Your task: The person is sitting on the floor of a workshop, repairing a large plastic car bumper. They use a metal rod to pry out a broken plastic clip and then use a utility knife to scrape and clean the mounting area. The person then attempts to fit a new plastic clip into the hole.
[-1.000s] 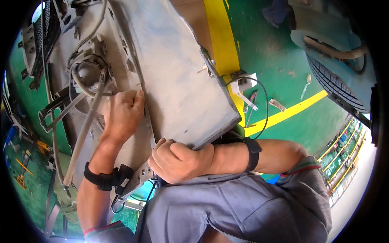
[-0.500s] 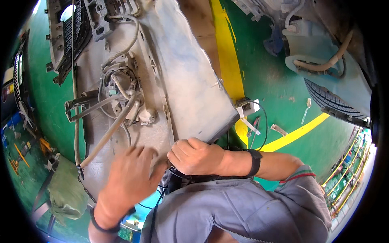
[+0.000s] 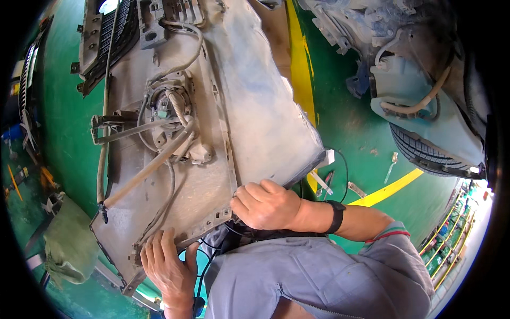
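A large, dusty grey-and-white car body panel [image 3: 276, 154] stretches out in front of me, inner side up. A round lamp-like unit [image 3: 169, 106] is fixed to it, with a thick ribbed hose [image 3: 151, 181] and several thin cables across it. My right hand [image 3: 268, 204] is closed in a fist round the panel's near edge, beside a strip with square holes; its thumb is hidden. At the near left corner, my left hand [image 3: 169, 268] lies over the edge flange, fingers stretched out, thumb apart. A cable end [image 3: 136, 254] sits next to its fingertips.
A car's wheel [image 3: 425, 149] and pale plastic reservoir [image 3: 409, 106] stand at the right. Hand tools and a white box [image 3: 329, 157] lie on the green floor. A black grille [image 3: 117, 42] is at the far left, a greenish cloth bag [image 3: 69, 239] at the near left.
My left hand has come down toward me from above the panel onto its near edge. The right hand keeps its hold. The panel appears slightly farther right in view.
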